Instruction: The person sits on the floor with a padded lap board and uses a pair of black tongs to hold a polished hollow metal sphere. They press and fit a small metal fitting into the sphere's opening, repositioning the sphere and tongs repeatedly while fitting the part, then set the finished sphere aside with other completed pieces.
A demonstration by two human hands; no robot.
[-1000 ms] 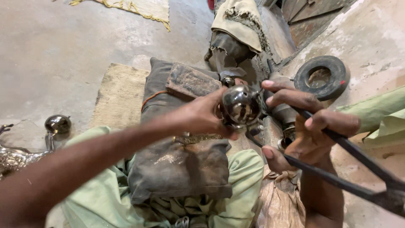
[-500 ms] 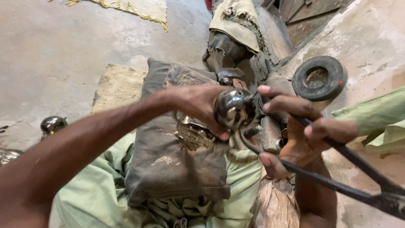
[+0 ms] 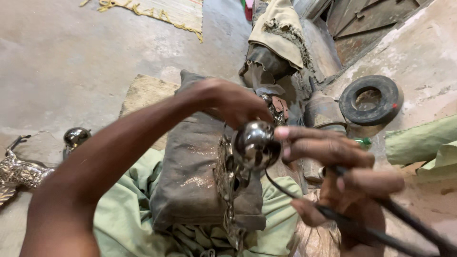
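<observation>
Two hands at one shiny metal ball (image 3: 255, 145), held up over the lap. Left hand (image 3: 233, 102): fingers curled over the ball's top and far side, gripping it. Right hand (image 3: 342, 176): closed round dark tongs (image 3: 381, 223), forefinger stretched to touch the ball's right side. Ornate metal piece (image 3: 228, 190): hangs below the ball, against a grey cushion (image 3: 190, 176) on green cloth (image 3: 128, 214). Second ball (image 3: 76, 137): on the floor at left, beside a silver figure (image 3: 19, 171). Black tyre (image 3: 371, 100): on the floor, upper right.

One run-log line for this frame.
left hand: on shiny metal ball | right hand: holds dark tongs, fingertips at ball | grey cushion on lap
</observation>
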